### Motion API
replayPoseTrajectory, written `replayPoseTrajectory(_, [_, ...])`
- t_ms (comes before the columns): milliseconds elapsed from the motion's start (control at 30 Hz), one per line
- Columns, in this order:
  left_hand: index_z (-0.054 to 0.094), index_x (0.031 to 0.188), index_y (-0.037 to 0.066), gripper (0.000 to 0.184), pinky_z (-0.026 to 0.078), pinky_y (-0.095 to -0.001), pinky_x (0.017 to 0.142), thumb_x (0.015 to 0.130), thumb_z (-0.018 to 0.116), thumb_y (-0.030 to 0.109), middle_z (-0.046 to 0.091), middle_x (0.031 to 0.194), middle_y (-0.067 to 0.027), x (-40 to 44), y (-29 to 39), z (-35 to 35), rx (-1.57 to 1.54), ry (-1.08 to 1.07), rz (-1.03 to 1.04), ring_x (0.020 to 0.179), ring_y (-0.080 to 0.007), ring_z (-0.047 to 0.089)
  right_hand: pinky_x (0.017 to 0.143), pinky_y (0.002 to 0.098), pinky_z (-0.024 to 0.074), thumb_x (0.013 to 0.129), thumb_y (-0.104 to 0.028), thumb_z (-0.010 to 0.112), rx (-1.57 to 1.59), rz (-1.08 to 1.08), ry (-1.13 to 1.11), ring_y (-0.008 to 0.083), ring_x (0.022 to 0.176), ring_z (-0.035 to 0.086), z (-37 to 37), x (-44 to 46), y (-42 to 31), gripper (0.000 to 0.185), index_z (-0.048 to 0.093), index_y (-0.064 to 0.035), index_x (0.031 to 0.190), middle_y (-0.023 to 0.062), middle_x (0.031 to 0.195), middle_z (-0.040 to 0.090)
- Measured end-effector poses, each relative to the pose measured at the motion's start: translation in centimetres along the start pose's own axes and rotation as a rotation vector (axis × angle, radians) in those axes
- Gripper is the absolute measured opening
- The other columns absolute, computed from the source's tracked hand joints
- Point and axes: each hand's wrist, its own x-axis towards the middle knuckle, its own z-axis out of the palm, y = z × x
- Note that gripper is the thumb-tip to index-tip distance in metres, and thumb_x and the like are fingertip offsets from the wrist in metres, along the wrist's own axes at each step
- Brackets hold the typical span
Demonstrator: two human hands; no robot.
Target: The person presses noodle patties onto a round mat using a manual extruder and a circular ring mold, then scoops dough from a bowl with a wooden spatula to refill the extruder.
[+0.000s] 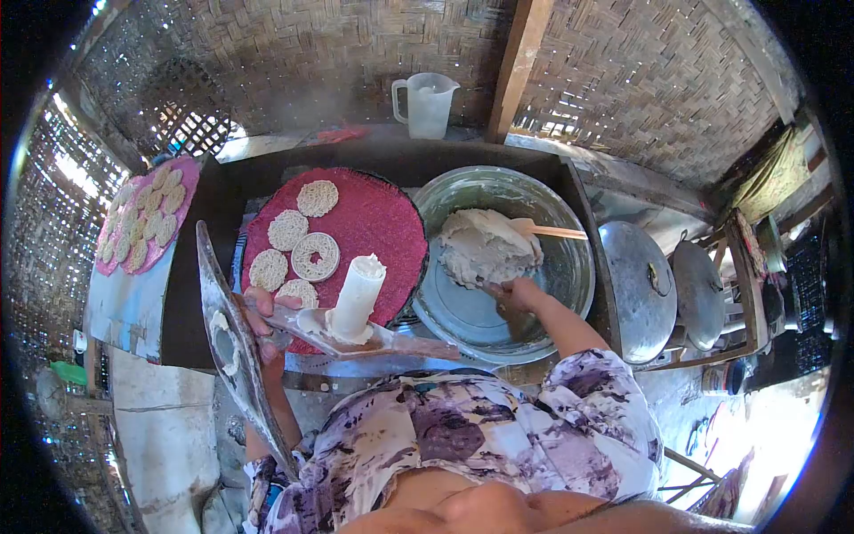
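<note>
My left hand [260, 322] is wrapped around the parts of a wooden press. One part is a board with a dough-coated plunger [359, 298] standing up from it; the other is a long board with a round hole [228, 343], tilted on its edge. My right hand [518, 295] reaches into a wide metal basin [569, 191], its fingertips dug into the lower edge of a lump of pale dough [485, 245] and partly hidden. A wooden spatula [556, 232] sticks out of that dough. Left of the basin, several lacy noodle discs [286, 230] lie on a round red mat [382, 214].
A plastic pitcher [427, 107] stands behind the dark wooden box frame [445, 153]. More discs lie on a pink sheet [182, 182] at far left. Lidded metal pots [633, 285] stand to the right. Woven bamboo walls [302, 62] close in the space.
</note>
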Motion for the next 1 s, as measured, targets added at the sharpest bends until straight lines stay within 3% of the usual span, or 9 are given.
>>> replayPoseTrajectory(100, [0.045, 0.084, 0.012, 0.038, 0.050, -0.0411, 0.080, 0.064, 0.077, 0.020, 0.044, 0.087, -0.0054, -0.3, 0.5, 0.7, 0.000, 0.054, -0.022, 0.092, -0.0284, 0.056, 0.066, 0.0360, 0.0469, 0.078, -0.051, 0.057, 0.158, 0.074, -0.092, 0.0276, 0.071, 0.060, -1.2, -1.4, -0.7, 0.045, 0.064, -0.0056, 0.075, 0.0141, 0.071, 0.061])
replayPoseTrajectory(233, [0.048, 0.087, 0.012, 0.037, 0.050, -0.0437, 0.080, 0.064, 0.076, 0.016, 0.045, 0.086, -0.0028, -0.5, 0.7, 0.5, -0.002, 0.041, 0.005, 0.093, -0.0253, 0.052, 0.038, 0.0263, 0.0346, 0.080, -0.043, 0.059, 0.126, 0.209, -0.326, 0.0091, 0.041, 0.041, -4.1, -2.4, -0.8, 0.032, 0.067, -0.0151, 0.094, -0.0006, 0.052, 0.047])
replayPoseTrajectory(333, [0.049, 0.090, 0.012, 0.036, 0.050, -0.0457, 0.080, 0.065, 0.075, 0.013, 0.046, 0.085, -0.0008, -0.4, 0.9, 0.7, -0.003, 0.021, 0.028, 0.093, -0.0229, 0.050, 0.036, 0.0229, 0.0292, 0.081, -0.039, 0.061, 0.196, 0.197, -0.483, 0.0064, 0.039, 0.038, -6.3, -3.5, -0.1, 0.027, 0.066, -0.0173, 0.096, -0.0036, 0.052, 0.045])
replayPoseTrajectory(567, [0.053, 0.096, 0.011, 0.037, 0.050, -0.0503, 0.080, 0.066, 0.074, 0.007, 0.048, 0.083, 0.0038, 0.1, 0.6, 0.9, -0.052, -0.061, 0.057, 0.094, -0.0174, 0.043, 0.036, 0.0187, 0.0239, 0.082, -0.025, 0.062, 0.737, 0.122, -0.426, 0.0035, 0.040, 0.033, -7.8, -4.2, 0.1, 0.034, 0.057, -0.0100, 0.112, -0.0056, 0.057, 0.043])
replayPoseTrajectory(633, [0.051, 0.090, 0.009, 0.031, 0.052, -0.0438, 0.073, 0.068, 0.072, 0.011, 0.047, 0.084, -0.0006, 0.5, 0.8, 1.2, -0.074, -0.034, -0.080, 0.088, -0.0244, 0.051, 0.036, 0.0180, 0.0234, 0.081, -0.021, 0.063, 0.788, 0.019, -0.416, 0.0030, 0.041, 0.034, -9.6, -5.1, -0.8, 0.036, 0.056, -0.0082, 0.114, -0.0052, 0.059, 0.044])
replayPoseTrajectory(733, [0.050, 0.090, 0.005, 0.024, 0.052, -0.0334, 0.061, 0.074, 0.067, 0.010, 0.046, 0.084, -0.0051, 1.5, 0.4, 1.8, 0.021, 0.003, -0.181, 0.082, -0.0312, 0.059, 0.036, 0.0176, 0.0239, 0.080, -0.023, 0.063, 0.855, -0.081, -0.454, 0.0030, 0.042, 0.036, -12.3, -6.8, -0.4, 0.039, 0.055, -0.0046, 0.113, -0.0039, 0.060, 0.045])
replayPoseTrajectory(833, [0.047, 0.105, 0.004, 0.040, 0.052, -0.0392, 0.078, 0.070, 0.066, -0.002, 0.055, 0.094, -0.0081, 3.5, -2.4, 1.4, 0.456, -0.217, -0.197, 0.088, -0.0255, 0.059, 0.038, 0.0181, 0.0246, 0.082, -0.034, 0.060, 0.967, -0.144, -0.409, 0.0032, 0.043, 0.036, -15.6, -10.8, -1.2, 0.041, 0.058, -0.0029, 0.108, -0.0034, 0.058, 0.046])
replayPoseTrajectory(967, [0.050, 0.100, 0.002, 0.029, 0.052, -0.0326, 0.073, 0.076, 0.064, 0.005, 0.059, 0.093, -0.0098, 7.7, -6.8, 5.2, 0.112, -0.193, -0.363, 0.083, -0.0202, 0.059, 0.038, 0.0209, 0.0276, 0.080, -0.044, 0.056, 0.988, -0.323, -0.292, 0.0070, 0.042, 0.038, -20.3, -15.4, -2.0, 0.057, 0.054, 0.0049, 0.110, 0.0022, 0.060, 0.050])
replayPoseTrajectory(1000, [0.050, 0.103, 0.003, 0.032, 0.051, -0.0314, 0.074, 0.074, 0.065, 0.006, 0.059, 0.095, -0.0090, 8.6, -9.5, 5.8, 0.250, -0.282, -0.218, 0.084, -0.0191, 0.059, 0.038, 0.0213, 0.0279, 0.080, -0.046, 0.055, 0.973, -0.352, -0.250, 0.0075, 0.042, 0.038, -21.3, -16.3, -2.4, 0.059, 0.054, 0.0051, 0.110, 0.0027, 0.060, 0.050])
